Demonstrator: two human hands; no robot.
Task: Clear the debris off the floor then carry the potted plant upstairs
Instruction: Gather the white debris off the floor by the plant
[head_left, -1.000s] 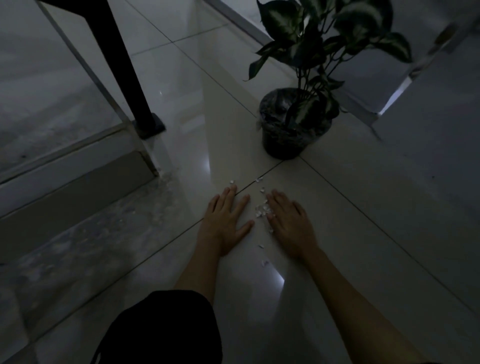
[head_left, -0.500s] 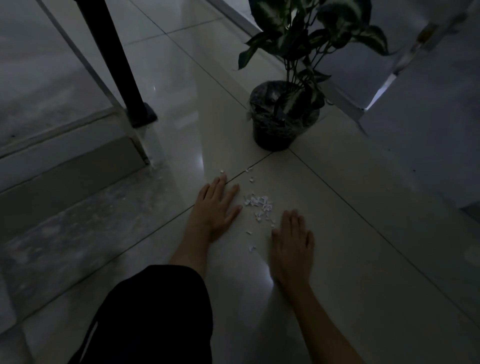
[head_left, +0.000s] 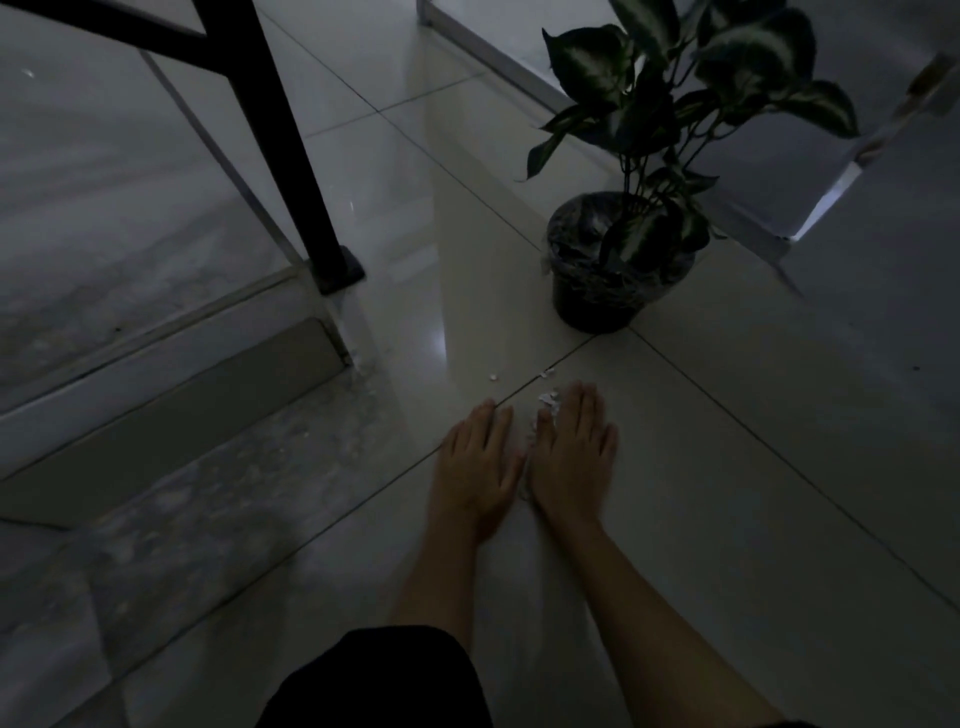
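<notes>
Small white bits of debris (head_left: 546, 399) lie on the pale tiled floor (head_left: 727, 493), most of them hidden between and under my hands. My left hand (head_left: 475, 467) and my right hand (head_left: 569, 457) rest flat on the floor side by side, thumbs nearly touching, fingers pointing away from me. A couple of loose bits (head_left: 493, 375) lie just beyond the fingertips. The potted plant (head_left: 602, 280), a dark pot with broad variegated leaves, stands upright on the floor beyond my right hand.
A black railing post (head_left: 296, 171) stands at the left on the edge of a marble stair step (head_left: 156, 364). A low white wall base (head_left: 519, 67) runs behind the plant. My dark sleeve (head_left: 379, 680) shows at the bottom.
My right hand has slid left and forward against my left hand, pushing the scattered bits together between them. The view has shifted slightly.
</notes>
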